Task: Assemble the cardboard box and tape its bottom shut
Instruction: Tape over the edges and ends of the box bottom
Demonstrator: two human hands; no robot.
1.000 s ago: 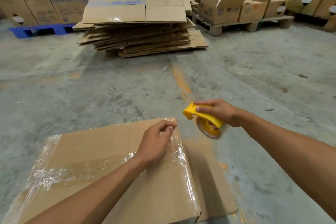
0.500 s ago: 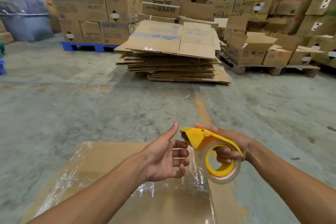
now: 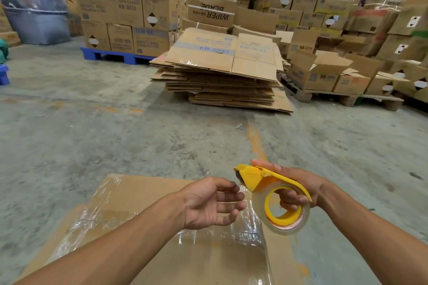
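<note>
Down at the bottom of the view sits the cardboard box (image 3: 148, 194), lying on the concrete floor (image 3: 115, 141) with its flat taped face up. Clear tape runs over that face in wrinkly, shiny strips, mostly along the right edge and across the middle.

Left hand (image 3: 209, 203) hovers above the box's far right part, palm turned inward, fingers loosely curled and a bit spread. Its fingertips are right next to the nose of the tape dispenser, close to the loose end of tape there, but I honestly can't tell if they're pinching the tape or just about touching it.

Right hand (image 3: 295, 188) is wrapped around the yellow tape dispenser (image 3: 261, 179), thumb lying along the top, other fingers hooked through the core of the clear tape roll (image 3: 281, 213). It's held up in the air just past the box's right edge, not touching the cardboard.

Further back there's a stack of flattened cartons (image 3: 222, 76) in the middle of the floor, top one printed KB-3033. Left of it is a blue pallet (image 3: 113, 55) loaded with sealed boxes, and on the right a wooden pallet (image 3: 342, 96) with some open ones. An orange painted line (image 3: 256, 141) runs along the floor toward the hands.
</note>
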